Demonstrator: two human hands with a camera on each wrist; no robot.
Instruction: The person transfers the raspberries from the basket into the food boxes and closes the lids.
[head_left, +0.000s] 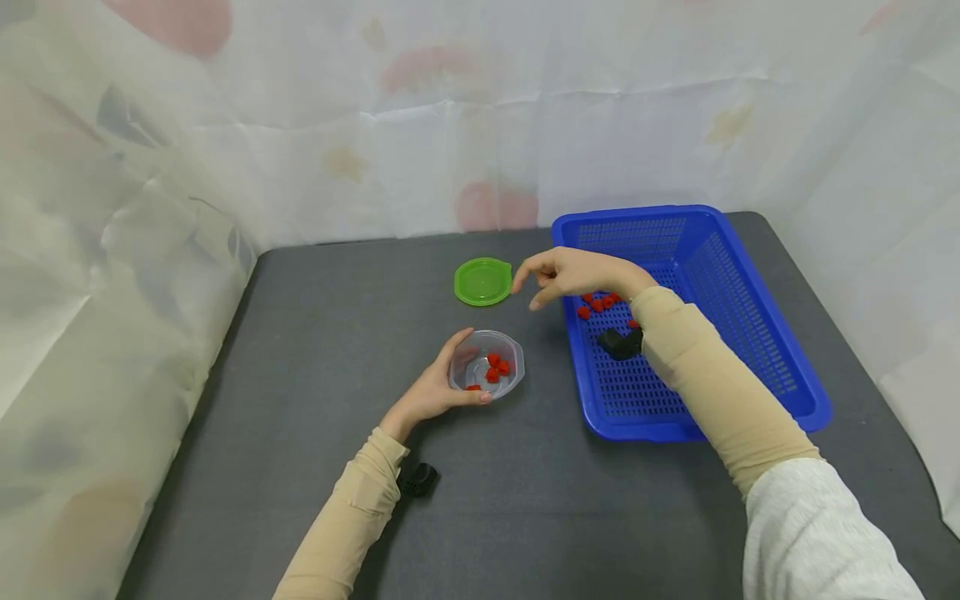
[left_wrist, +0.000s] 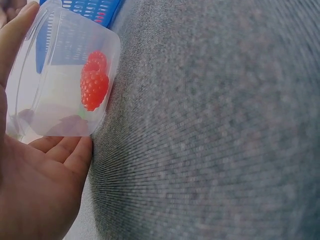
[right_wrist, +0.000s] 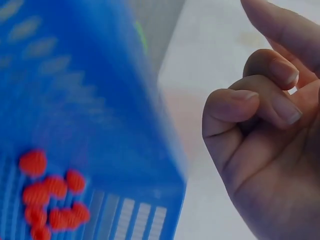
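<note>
My left hand (head_left: 431, 390) grips a clear plastic container (head_left: 514, 382) by its sides, thumb on the near side and fingers round the far side. Several red raspberries (head_left: 492, 375) lie inside it; the left wrist view shows raspberries (left_wrist: 94, 82) through its wall, low over the grey table. My right hand (head_left: 573, 273) is raised over the left rim of a blue basket (head_left: 757, 333). Its index finger and thumb are apart with nothing between them, and the other fingers (right_wrist: 225, 107) curl towards the palm. More raspberries (right_wrist: 37, 194) lie in the basket beneath that hand.
A green lid (head_left: 482, 282) lies flat on the grey table (head_left: 315, 333) behind the container, left of my right fingertips. The basket fills the table's right side. Patterned white sheeting (head_left: 420, 158) hangs behind and along both sides.
</note>
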